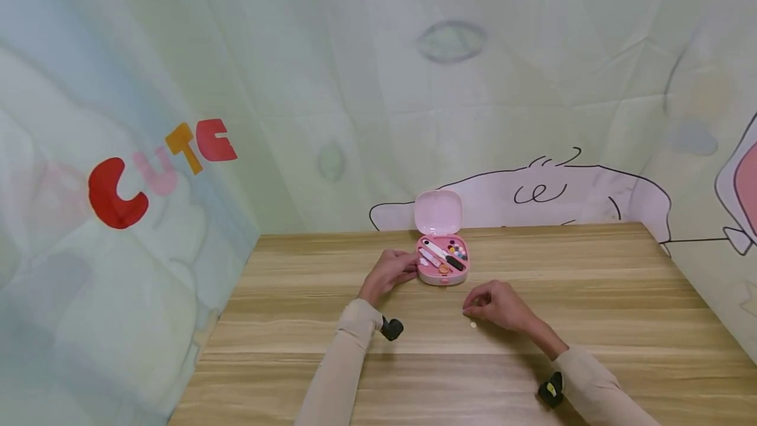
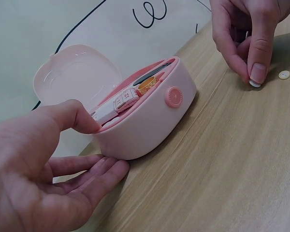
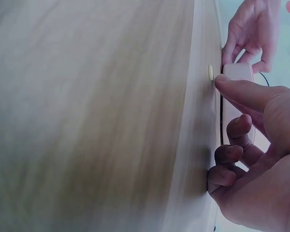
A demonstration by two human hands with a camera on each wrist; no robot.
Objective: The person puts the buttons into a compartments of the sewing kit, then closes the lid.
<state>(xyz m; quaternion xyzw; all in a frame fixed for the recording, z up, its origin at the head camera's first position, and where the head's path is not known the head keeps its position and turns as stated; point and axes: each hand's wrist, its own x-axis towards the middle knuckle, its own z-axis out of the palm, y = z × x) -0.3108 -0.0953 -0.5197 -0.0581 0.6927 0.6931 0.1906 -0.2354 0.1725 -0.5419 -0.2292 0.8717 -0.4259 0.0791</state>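
A pink sewing box [image 1: 442,279] stands on the table with its lid [image 1: 438,212] raised. My left hand [image 1: 390,271] holds its left side, thumb [image 2: 84,121] on the rim and fingers low against the wall. Inside lie a printed tape measure [image 2: 127,99], an orange round item [image 2: 147,85], a slim black-and-white tool [image 1: 454,261] and several small coloured pieces [image 1: 457,250]. In front and to the right, my right hand [image 1: 503,306] pinches a white button [image 2: 254,83] at the tabletop. Beside those fingertips a cream button [image 2: 284,75] lies flat.
The wood-grain table [image 1: 284,321] reaches back to a printed cloth backdrop [image 1: 355,84] just behind the box. Dark wrist cameras [image 1: 391,329] sit on both sleeves, close above the table.
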